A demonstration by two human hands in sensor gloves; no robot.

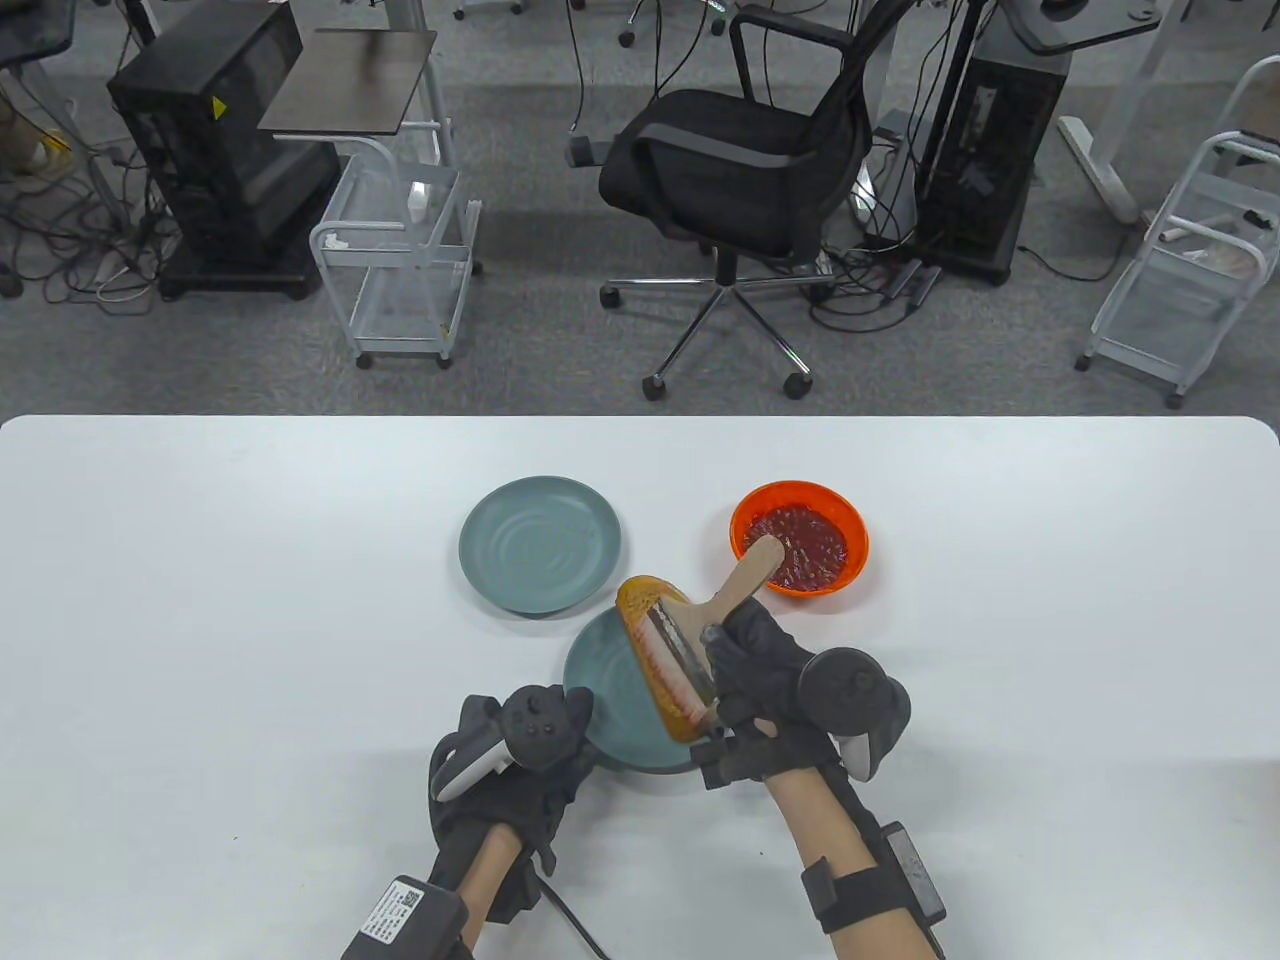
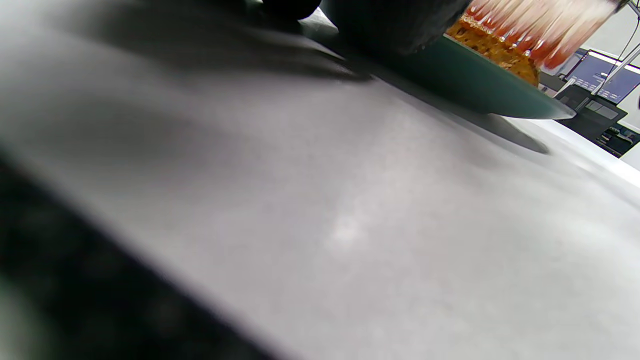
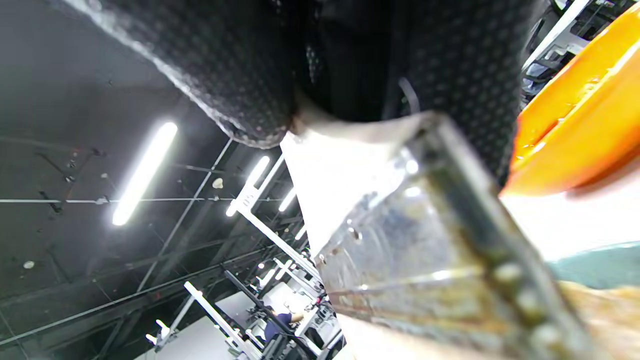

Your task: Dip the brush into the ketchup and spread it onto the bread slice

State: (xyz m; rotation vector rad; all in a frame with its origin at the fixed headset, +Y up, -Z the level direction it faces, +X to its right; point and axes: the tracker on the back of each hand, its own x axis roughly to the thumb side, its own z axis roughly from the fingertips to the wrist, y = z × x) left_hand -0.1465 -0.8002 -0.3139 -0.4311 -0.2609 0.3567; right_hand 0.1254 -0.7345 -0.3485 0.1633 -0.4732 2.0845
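Note:
A browned bread slice lies on the near teal plate. My right hand grips a wide wooden-handled brush; its red-tinged bristles lie across the bread. The brush's metal band fills the right wrist view. The orange bowl of ketchup stands just beyond, to the right. My left hand rests at the plate's left rim; whether its fingers hold the rim is hidden. In the left wrist view the plate edge, bread and bristles show at the top.
A second, empty teal plate sits to the back left of the bread plate. The white table stretches wide on both sides. An office chair and carts stand beyond its far edge.

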